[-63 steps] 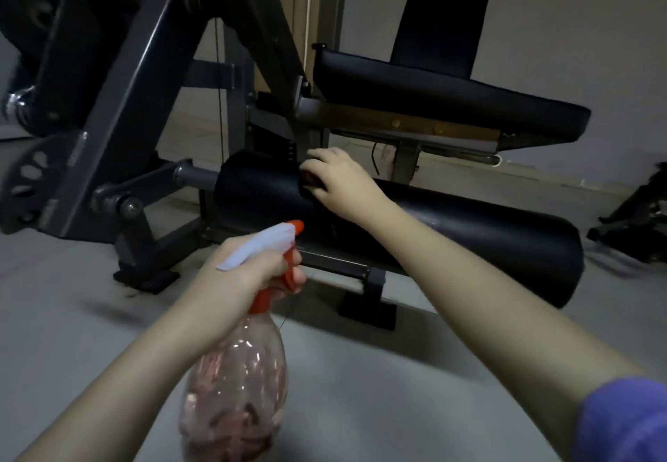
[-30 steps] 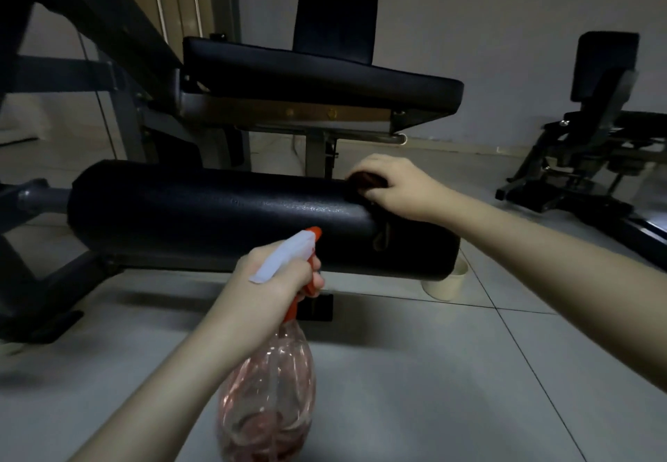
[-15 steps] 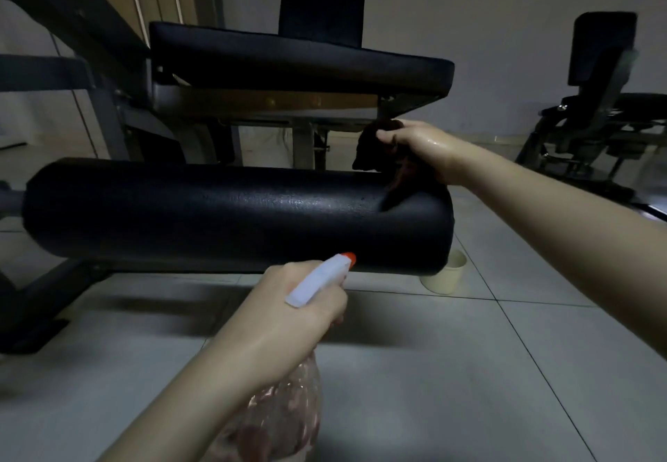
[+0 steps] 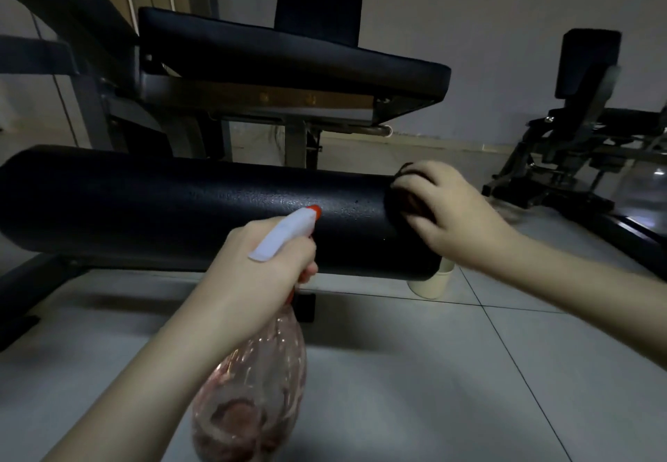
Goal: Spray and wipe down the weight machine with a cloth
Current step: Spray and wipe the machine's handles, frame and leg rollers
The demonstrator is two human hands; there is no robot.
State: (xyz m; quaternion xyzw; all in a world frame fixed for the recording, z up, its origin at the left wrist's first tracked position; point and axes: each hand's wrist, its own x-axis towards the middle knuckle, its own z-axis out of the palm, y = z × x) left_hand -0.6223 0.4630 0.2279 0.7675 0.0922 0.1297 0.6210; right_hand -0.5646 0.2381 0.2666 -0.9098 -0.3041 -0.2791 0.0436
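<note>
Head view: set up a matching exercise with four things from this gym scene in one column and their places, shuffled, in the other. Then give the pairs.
Things
1. spray bottle
2. cloth
3. cream cup
4. seat pad

Places
A. on the floor, behind the end of the roller pad
B. gripped in the left hand
C. above the roller pad
D. held against the roller pad by the right hand

Pairs: 1-B, 2-D, 3-A, 4-C
</note>
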